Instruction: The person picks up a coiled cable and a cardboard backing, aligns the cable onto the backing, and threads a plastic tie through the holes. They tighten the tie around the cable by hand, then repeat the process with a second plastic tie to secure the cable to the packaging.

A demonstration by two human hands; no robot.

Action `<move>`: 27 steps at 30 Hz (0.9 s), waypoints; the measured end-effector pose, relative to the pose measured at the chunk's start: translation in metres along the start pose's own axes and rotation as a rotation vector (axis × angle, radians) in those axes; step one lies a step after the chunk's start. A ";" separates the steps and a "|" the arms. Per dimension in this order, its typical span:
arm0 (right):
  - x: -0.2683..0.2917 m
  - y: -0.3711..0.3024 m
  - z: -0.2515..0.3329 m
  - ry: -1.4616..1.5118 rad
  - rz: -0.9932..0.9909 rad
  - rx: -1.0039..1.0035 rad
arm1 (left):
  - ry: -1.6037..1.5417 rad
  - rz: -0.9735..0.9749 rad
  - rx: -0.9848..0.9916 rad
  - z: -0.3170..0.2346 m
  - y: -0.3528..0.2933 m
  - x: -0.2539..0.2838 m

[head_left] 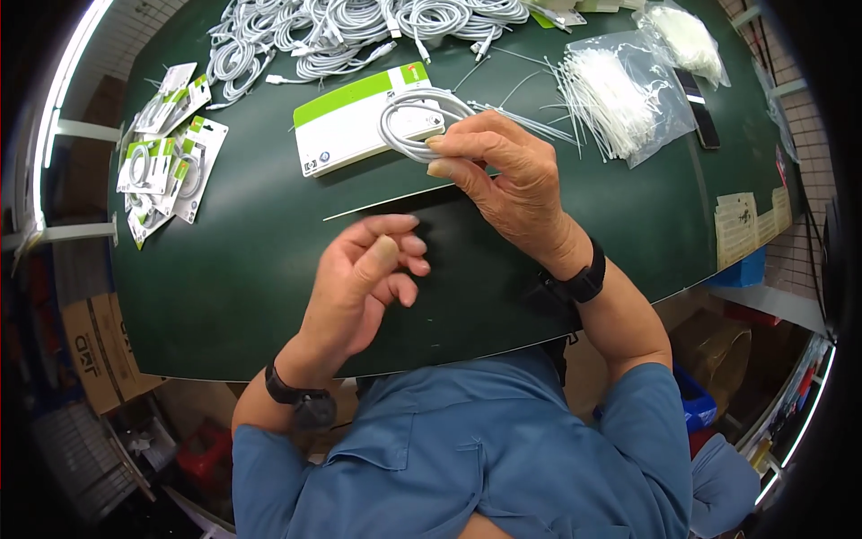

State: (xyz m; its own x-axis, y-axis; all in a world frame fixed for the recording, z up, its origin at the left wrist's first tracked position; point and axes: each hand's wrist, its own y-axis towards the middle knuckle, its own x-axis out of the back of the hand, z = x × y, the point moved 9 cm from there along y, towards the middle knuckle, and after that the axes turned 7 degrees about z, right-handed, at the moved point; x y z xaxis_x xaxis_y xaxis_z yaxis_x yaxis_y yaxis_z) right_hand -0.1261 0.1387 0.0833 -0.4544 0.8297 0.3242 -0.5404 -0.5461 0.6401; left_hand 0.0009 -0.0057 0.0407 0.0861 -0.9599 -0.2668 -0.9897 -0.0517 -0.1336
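Note:
Above the table, my right hand (512,175) pinches a coiled light-grey cable (409,154) between thumb and fingertips. The coil overlaps a flat white and green box (346,135) behind it. A thin white cable tie (382,204) stretches leftward from beneath my right hand; whether the fingers hold its other end is hidden. My left hand (359,278) is just below that tie, fingers loosely bent and apart, with nothing in them.
Many coiled grey cables (359,31) pile along the far side. Packaged cables on cards (166,162) lie at the left. White cable ties (611,103) spill from a plastic bag at the right, beside a dark phone-like object (699,112). Paper sheets (736,229) are at the right edge.

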 end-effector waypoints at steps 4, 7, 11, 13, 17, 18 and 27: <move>-0.011 -0.003 0.012 0.014 0.062 0.090 | -0.668 -0.050 0.394 0.038 -0.006 -0.011; -0.018 -0.008 0.024 0.014 0.122 0.182 | -0.744 -0.090 0.479 0.043 -0.005 -0.007; -0.019 0.000 0.045 -0.044 0.245 0.252 | -0.708 -0.055 0.402 0.055 -0.011 0.002; -0.014 0.007 0.043 -0.048 0.257 0.205 | -0.574 -0.046 0.287 0.039 -0.003 0.004; -0.003 0.016 0.044 -0.109 0.263 0.164 | -0.405 -0.032 0.134 0.024 0.013 -0.001; -0.001 0.017 0.044 -0.137 0.262 0.149 | -0.354 -0.028 0.093 0.020 0.017 -0.003; 0.000 0.011 0.023 -0.239 0.221 0.070 | -0.160 0.100 -0.053 0.009 0.046 -0.011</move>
State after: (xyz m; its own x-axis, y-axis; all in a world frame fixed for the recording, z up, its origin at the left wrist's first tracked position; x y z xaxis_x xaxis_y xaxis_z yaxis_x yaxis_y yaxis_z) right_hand -0.1159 0.1359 0.1062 -0.3715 0.7001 0.6098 -0.3933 -0.7136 0.5797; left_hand -0.0445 0.0049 0.0291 -0.0005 -0.9053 -0.4249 -0.9985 0.0239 -0.0497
